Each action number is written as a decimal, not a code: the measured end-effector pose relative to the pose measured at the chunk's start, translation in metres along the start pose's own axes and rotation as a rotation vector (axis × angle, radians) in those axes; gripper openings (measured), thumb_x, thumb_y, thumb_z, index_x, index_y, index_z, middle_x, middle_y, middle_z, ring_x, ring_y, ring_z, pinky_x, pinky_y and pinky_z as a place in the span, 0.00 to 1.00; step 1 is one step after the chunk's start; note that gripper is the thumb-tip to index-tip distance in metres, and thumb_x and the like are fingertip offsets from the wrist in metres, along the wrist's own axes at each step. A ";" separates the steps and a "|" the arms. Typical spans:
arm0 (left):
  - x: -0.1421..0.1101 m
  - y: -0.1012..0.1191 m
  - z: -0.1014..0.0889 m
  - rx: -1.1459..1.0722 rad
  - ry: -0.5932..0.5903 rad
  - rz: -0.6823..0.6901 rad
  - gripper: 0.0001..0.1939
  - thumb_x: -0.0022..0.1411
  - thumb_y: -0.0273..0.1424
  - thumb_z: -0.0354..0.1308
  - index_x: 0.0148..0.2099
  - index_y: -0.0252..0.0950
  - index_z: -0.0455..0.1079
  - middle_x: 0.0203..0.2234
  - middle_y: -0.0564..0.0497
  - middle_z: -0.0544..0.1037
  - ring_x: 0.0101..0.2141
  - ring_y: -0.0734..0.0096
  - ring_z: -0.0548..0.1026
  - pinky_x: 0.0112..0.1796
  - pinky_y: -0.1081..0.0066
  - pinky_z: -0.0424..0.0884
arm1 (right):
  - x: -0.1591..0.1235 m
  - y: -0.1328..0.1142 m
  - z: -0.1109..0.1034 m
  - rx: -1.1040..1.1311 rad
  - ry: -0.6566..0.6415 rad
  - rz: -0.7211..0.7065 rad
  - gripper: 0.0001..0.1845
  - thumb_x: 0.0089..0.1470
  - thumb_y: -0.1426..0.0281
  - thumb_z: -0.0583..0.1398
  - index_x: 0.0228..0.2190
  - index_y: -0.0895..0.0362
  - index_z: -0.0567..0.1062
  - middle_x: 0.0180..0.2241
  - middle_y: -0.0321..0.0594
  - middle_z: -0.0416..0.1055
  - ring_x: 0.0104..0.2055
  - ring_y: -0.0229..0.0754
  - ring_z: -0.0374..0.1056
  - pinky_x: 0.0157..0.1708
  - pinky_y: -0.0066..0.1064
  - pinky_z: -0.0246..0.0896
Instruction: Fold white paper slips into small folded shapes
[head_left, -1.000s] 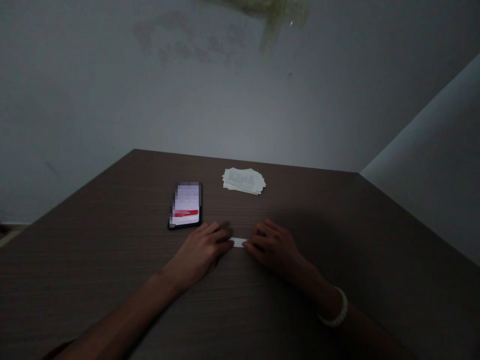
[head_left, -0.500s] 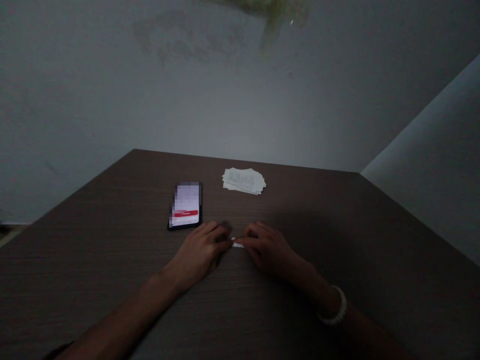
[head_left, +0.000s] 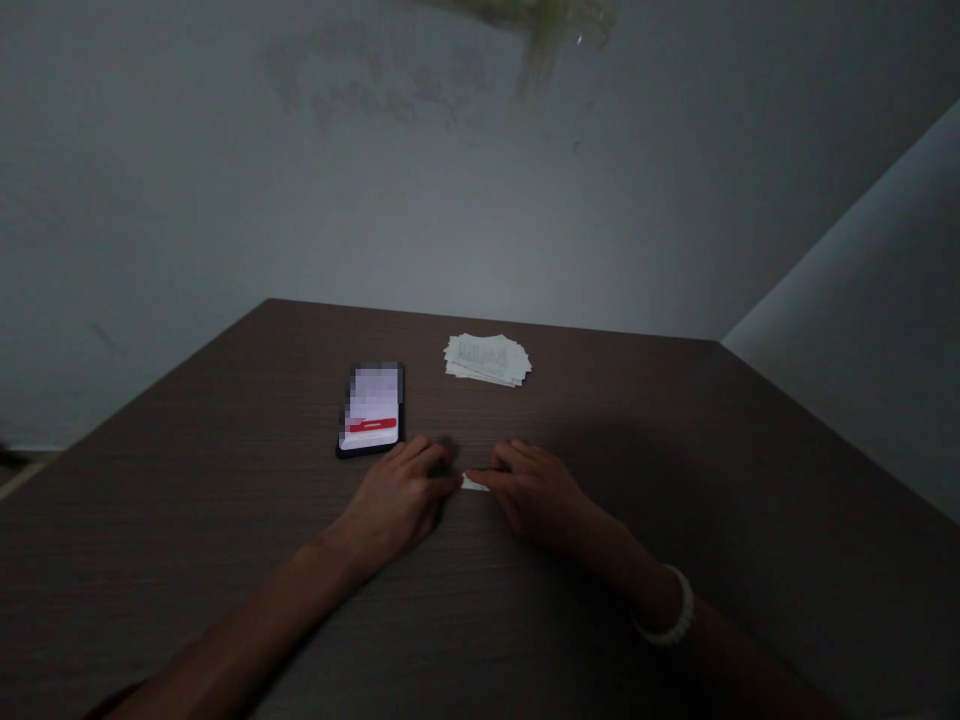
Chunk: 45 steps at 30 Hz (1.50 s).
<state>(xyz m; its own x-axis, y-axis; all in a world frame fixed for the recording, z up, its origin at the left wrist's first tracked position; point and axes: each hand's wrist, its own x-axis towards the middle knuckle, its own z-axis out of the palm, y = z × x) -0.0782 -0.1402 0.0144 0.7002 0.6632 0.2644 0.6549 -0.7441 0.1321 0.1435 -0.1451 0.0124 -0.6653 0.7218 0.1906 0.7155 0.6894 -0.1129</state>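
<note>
little room: paper [head_left: 475, 485] between both hands [head_left: 401, 488] [head_left: 541, 490]

Table [head_left: 450, 625] dark brown, streaky grain. Paper slip [head_left: 475, 486] mid-frame white. Paper stack [head_left: 487, 358] above centre white, grey print. Phone [head_left: 371, 408] centre-left black, red bar [head_left: 373, 425]. Bracelet [head_left: 687, 605] lower right off-white.

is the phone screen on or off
On: the phone screen glows pale, with a red bar across its lower part.

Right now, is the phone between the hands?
No, a piece of white paper lies between them; the phone lies beyond the left hand.
</note>
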 end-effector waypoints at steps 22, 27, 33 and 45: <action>-0.001 -0.001 -0.003 -0.048 -0.016 0.159 0.14 0.63 0.21 0.48 0.39 0.34 0.75 0.37 0.46 0.76 0.38 0.62 0.68 0.38 0.63 0.66 | -0.003 0.010 0.012 0.079 0.183 0.211 0.05 0.58 0.67 0.61 0.33 0.55 0.75 0.36 0.39 0.68 0.39 0.41 0.63 0.37 0.31 0.58; 0.000 0.001 -0.008 -0.089 -0.030 0.156 0.14 0.61 0.20 0.48 0.41 0.34 0.75 0.37 0.48 0.77 0.37 0.63 0.70 0.38 0.64 0.66 | -0.001 0.010 0.011 0.054 0.172 0.159 0.04 0.60 0.69 0.59 0.35 0.54 0.75 0.36 0.38 0.68 0.38 0.40 0.63 0.37 0.30 0.58; 0.001 0.003 -0.009 -0.066 -0.029 0.161 0.13 0.60 0.21 0.49 0.38 0.33 0.74 0.35 0.46 0.77 0.36 0.63 0.69 0.37 0.63 0.66 | -0.007 0.008 0.005 0.018 0.120 -0.070 0.15 0.56 0.80 0.55 0.42 0.53 0.75 0.43 0.42 0.69 0.41 0.43 0.61 0.40 0.33 0.59; -0.001 0.003 -0.005 0.041 -0.070 0.146 0.10 0.60 0.21 0.50 0.37 0.33 0.74 0.38 0.46 0.77 0.37 0.61 0.69 0.38 0.62 0.67 | -0.012 0.009 0.008 0.149 0.144 -0.050 0.14 0.54 0.79 0.57 0.39 0.54 0.77 0.45 0.42 0.72 0.46 0.44 0.63 0.47 0.37 0.60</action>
<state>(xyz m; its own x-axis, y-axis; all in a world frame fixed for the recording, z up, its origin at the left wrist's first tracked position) -0.0778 -0.1434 0.0190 0.8059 0.5535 0.2102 0.5548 -0.8299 0.0582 0.1560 -0.1475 0.0014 -0.6545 0.6772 0.3361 0.6357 0.7336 -0.2402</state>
